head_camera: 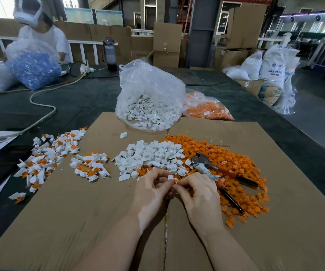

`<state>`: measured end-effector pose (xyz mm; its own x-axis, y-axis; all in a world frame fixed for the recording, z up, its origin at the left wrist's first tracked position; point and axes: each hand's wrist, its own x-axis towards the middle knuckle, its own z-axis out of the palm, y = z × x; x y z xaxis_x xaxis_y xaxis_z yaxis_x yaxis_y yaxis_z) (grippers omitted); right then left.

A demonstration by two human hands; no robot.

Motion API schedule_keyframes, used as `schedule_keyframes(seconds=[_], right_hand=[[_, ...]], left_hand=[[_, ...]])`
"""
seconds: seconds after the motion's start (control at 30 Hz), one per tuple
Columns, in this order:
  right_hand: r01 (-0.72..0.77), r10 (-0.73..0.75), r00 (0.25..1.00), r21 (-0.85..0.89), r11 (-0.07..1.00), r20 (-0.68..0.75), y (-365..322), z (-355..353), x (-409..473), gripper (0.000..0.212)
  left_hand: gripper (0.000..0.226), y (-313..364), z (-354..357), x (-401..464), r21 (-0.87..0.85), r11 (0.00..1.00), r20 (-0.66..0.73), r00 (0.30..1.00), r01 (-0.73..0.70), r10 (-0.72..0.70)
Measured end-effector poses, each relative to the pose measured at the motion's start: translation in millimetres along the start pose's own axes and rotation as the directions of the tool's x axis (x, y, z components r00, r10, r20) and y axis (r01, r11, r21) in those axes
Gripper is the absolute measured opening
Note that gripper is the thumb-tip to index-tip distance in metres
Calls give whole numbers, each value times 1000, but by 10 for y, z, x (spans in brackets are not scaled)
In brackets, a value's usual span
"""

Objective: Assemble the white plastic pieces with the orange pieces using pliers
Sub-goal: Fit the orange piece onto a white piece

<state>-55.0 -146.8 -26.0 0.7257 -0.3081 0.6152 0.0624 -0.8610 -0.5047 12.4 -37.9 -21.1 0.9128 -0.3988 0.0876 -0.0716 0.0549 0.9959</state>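
Pinched between both sets of fingertips: a white piece (170, 177) in the left hand (151, 190), an orange piece (175, 180) in the right hand (198, 189), touching at the middle over the cardboard sheet (79, 222); beyond lie the orange heap (242, 169) and white heap (153, 155); smaller, the pliers (212, 169) rest on the orange heap just beyond the right hand, long axis running from head at upper left to handles at lower right; nearer the right hand, probably the one to reach.
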Motion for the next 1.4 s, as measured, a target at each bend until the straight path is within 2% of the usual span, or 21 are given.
schedule_keyframes(seconds=[0.1, 0.2, 0.27, 0.6, 1.03, 1.23, 1.4], right_hand=[[2, -2, 1000, 22, 1000, 18, -3, -2, 3, 11], [7, -10, 998, 53, 999, 59, -11, -5, 13, 23], [7, -12, 997, 63, 998, 71, -12, -13, 23, 23], [8, -9, 1000, 40, 999, 27, -17, -17, 27, 17], [7, -8, 1000, 34, 999, 23, -23, -20, 27, 18], [-4, 4, 1000, 48, 999, 17, -12, -10, 34, 25], [7, -8, 1000, 52, 999, 13, -7, -8, 30, 22]], left_hand=[[11, 7, -1, -2, 15, 1000, 3, 1000, -2, 2], [10, 9, -5, -5, 9, 1000, 6, 1000, 0, 0], [10, 6, -3, -7, 7, 1000, 14, 1000, 4, -4], [11, 0, -9, 2, 29, 1000, 18, 1000, 4, -4], [11, 16, -6, 5, 54, 999, 25, 1000, -4, 3], [12, -11, 5, 22, 19, 1000, 4, 1000, 9, -9], [11, -20, 0, 28, 53, 999, 5, 1000, 6, -6]])
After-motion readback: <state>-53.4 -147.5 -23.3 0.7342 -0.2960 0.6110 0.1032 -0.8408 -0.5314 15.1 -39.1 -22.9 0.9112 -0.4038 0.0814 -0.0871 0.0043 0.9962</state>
